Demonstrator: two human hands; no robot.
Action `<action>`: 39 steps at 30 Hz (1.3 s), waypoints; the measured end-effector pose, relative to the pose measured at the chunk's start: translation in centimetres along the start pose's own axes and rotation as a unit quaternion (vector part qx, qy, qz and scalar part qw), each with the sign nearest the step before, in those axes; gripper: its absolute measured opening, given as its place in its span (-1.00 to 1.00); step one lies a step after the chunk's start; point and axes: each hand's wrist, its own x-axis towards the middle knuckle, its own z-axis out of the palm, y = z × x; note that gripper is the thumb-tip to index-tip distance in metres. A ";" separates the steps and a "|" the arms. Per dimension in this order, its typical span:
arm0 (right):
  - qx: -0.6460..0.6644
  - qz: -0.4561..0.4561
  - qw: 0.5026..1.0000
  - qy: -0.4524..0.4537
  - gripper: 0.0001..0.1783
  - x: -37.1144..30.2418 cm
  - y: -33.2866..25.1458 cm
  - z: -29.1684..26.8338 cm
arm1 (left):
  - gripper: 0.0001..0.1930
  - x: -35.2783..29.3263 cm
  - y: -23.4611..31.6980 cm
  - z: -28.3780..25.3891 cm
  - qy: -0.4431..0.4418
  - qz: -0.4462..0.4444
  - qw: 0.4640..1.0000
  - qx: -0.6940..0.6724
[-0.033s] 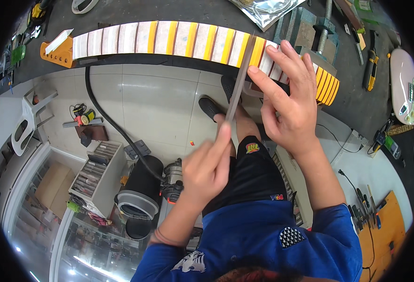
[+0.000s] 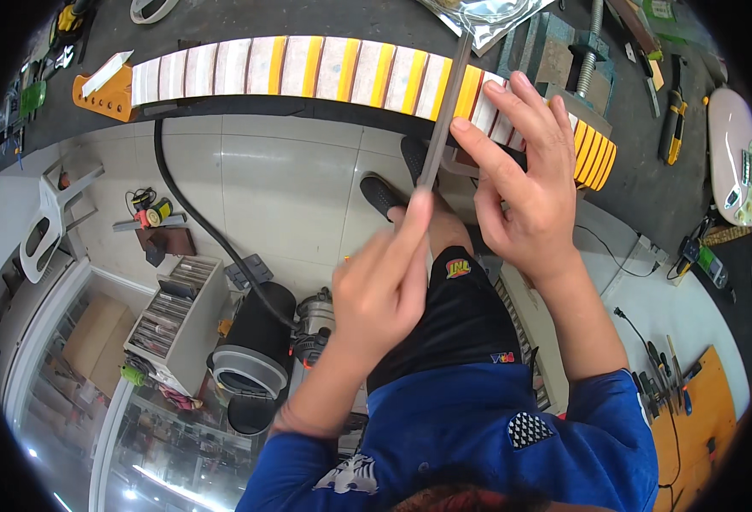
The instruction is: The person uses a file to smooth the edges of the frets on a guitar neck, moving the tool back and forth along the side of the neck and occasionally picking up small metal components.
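A guitar neck [image 2: 252,70] lies across the bench edge, its fretboard covered with white and yellow tape between the fret lines. Its orange headstock [image 2: 107,96] is at the left. My left hand [image 2: 380,294] is closed round the near end of a long narrow metal file [image 2: 446,119], which lies over the neck along a fret line. My right hand [image 2: 534,192] has its fingers stretched out and spread over the taped neck. Its index fingertip is beside the file, and the other fingertips reach over the fretboard. The grip inside my left hand is partly hidden and slightly blurred.
Behind the neck stands a vise [image 2: 564,64] near a shiny plastic bag [image 2: 487,21]. A yellow-black utility knife [image 2: 674,128] and a pale guitar body [image 2: 732,154] lie at the right. Below, a black hose [image 2: 180,205] runs to a vacuum [image 2: 314,320].
My left hand has pushed the file forward, away from me, so its far tip now extends past the neck's far edge. My right hand stays in place.
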 end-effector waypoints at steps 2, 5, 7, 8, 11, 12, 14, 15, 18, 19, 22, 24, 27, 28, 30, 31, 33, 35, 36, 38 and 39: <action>-0.002 0.017 1.000 -0.002 -0.21 0.1 -0.2 -0.3 | -0.40 4.4 0.2 1.6 0.018 0.021 1.000 -0.012; -0.002 0.014 1.000 0.002 -0.21 0.0 0.0 -0.4 | -0.41 3.7 -0.3 1.9 0.029 0.035 0.998 -0.032; 0.000 0.008 1.000 0.001 -0.21 -0.2 0.2 0.0 | -0.40 -0.2 -1.3 1.1 0.025 0.034 0.999 -0.026; -0.001 0.002 1.000 -0.001 -0.21 -0.2 0.1 0.0 | -0.40 -3.1 -1.8 0.4 0.019 0.028 0.999 -0.016; -0.003 0.001 1.000 -0.004 -0.20 -0.1 0.3 -0.1 | -0.45 -8.6 -1.6 -2.5 -0.048 -0.013 0.999 -0.004; -0.002 0.001 1.000 -0.004 -0.20 -0.1 0.3 -0.1 | -0.45 -9.1 -1.9 -2.3 -0.048 -0.013 0.999 -0.004; -0.002 0.004 1.000 -0.006 -0.21 -0.1 0.2 -0.2 | -0.48 -9.4 -2.2 -2.1 0.009 0.000 0.999 -0.051; -0.002 0.004 1.000 -0.006 -0.21 -0.2 0.2 -0.2 | -0.48 -9.2 -2.2 -2.0 0.009 0.000 0.999 -0.052; 0.000 -0.005 1.000 -0.001 -0.21 -0.1 0.4 -0.1 | -0.51 -8.3 -2.6 -1.7 0.008 -0.035 0.995 -0.094; 0.000 -0.005 1.000 -0.001 -0.22 -0.1 0.3 -0.1 | -0.51 -8.1 -2.8 -1.5 0.003 -0.035 0.994 -0.102; 0.001 -0.004 1.000 -0.004 -0.23 -0.1 0.2 -0.2 | -0.51 -7.9 -2.9 -1.4 -0.008 -0.048 0.992 -0.116; 0.000 -0.003 1.000 -0.006 -0.23 -0.1 0.4 -0.3 | -0.51 -7.8 -2.8 -1.5 -0.015 -0.059 0.990 -0.123; 0.000 -0.010 1.000 -0.002 -0.24 -0.2 0.5 -0.3 | -0.52 -7.5 -2.6 -1.7 -0.036 -0.067 0.989 -0.125; 0.000 -0.010 1.000 -0.003 -0.23 -0.2 0.5 -0.3 | -0.49 -7.2 -2.6 -1.5 -0.032 -0.046 0.991 -0.123; 0.003 -0.012 1.000 -0.004 -0.23 -0.2 0.5 -0.1 | -0.48 -5.2 -1.8 -1.2 -0.025 -0.047 0.991 -0.125; 0.006 -0.012 1.000 -0.003 -0.23 -0.3 0.6 -0.1 | -0.49 -3.8 -1.1 -0.9 -0.023 -0.070 0.989 -0.130; 0.010 -0.014 1.000 -0.004 -0.22 -0.3 0.5 0.0 | -0.47 1.4 -0.4 0.6 0.010 -0.026 0.992 -0.124; 0.010 -0.002 1.000 0.000 -0.22 0.0 0.3 -0.4 | -0.46 5.9 0.1 2.1 0.031 -0.010 0.989 -0.144; 0.013 -0.002 1.000 0.000 -0.22 0.0 0.2 -0.3 | -0.46 5.8 0.1 1.9 0.031 -0.011 0.989 -0.141; 0.007 -0.003 1.000 0.001 -0.22 -0.2 0.5 -0.3 | -0.45 3.9 -0.3 1.8 0.024 0.003 0.994 -0.109; 0.007 -0.002 1.000 0.002 -0.22 -0.2 0.5 -0.4 | -0.44 2.3 -0.6 1.5 0.018 0.005 0.996 -0.088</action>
